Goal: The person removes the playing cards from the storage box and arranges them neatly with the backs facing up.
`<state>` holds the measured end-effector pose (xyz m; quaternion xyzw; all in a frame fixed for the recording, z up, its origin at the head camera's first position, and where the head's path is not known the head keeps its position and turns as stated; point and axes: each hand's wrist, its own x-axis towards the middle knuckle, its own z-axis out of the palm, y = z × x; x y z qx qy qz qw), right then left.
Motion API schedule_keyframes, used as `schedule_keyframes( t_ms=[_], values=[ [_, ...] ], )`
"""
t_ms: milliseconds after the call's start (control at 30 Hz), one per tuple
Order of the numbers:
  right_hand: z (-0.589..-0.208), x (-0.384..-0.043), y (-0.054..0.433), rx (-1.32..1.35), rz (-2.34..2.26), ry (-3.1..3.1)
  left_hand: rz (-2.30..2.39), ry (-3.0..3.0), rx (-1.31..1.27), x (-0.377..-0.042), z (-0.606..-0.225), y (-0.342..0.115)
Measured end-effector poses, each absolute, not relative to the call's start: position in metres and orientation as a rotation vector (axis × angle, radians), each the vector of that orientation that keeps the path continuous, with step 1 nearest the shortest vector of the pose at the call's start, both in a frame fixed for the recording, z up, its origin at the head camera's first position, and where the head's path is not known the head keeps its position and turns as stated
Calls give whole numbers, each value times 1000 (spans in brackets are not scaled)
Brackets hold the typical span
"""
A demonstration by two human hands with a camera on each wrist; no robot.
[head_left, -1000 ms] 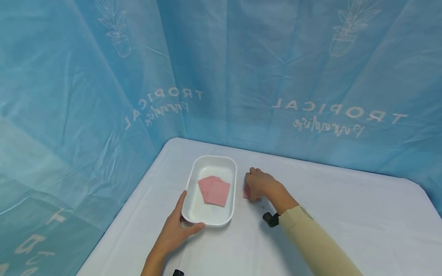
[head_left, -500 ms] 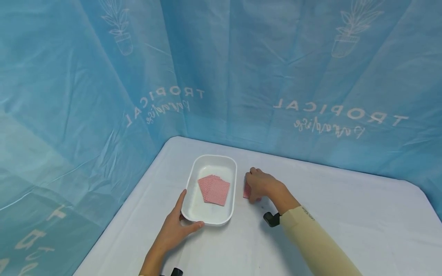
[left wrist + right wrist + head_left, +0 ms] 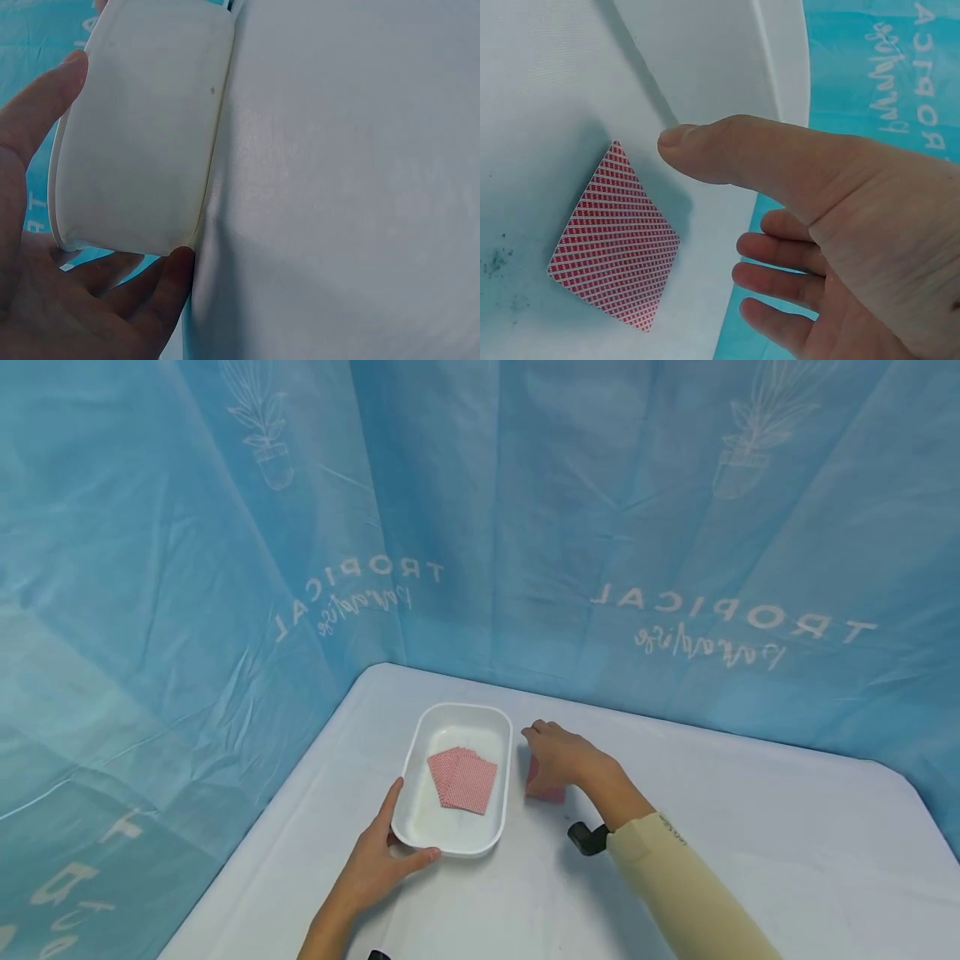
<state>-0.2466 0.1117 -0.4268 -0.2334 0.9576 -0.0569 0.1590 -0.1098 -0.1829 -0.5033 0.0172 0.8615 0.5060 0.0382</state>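
Your right grip (image 3: 561,760) is spread and holds nothing, above the red-backed playing card (image 3: 619,240) on the tabletop (image 3: 712,843), beside the white tray (image 3: 431,822). The card may skid if pinched off-edge. Your left grip (image 3: 372,864) clasps the tray's near-left corner; pushing could shift the fanned playing cards (image 3: 471,783). Room lies rightward; the tray wall limits leftward travel.

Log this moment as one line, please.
left hand: holds white tray | right hand: over red card beside tray, not gripping it | inside tray: overlapping red cards

in head view, the right hand (image 3: 564,758) partly hides a card (image 3: 553,795).
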Motion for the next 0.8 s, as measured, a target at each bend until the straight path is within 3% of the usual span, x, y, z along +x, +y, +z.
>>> schedule_keyframes(
  t_ms=[800],
  values=[
    [-407, -243, 85, -759, -153, 2873, 1571, 2633, 75, -109, -503, -183]
  ],
)
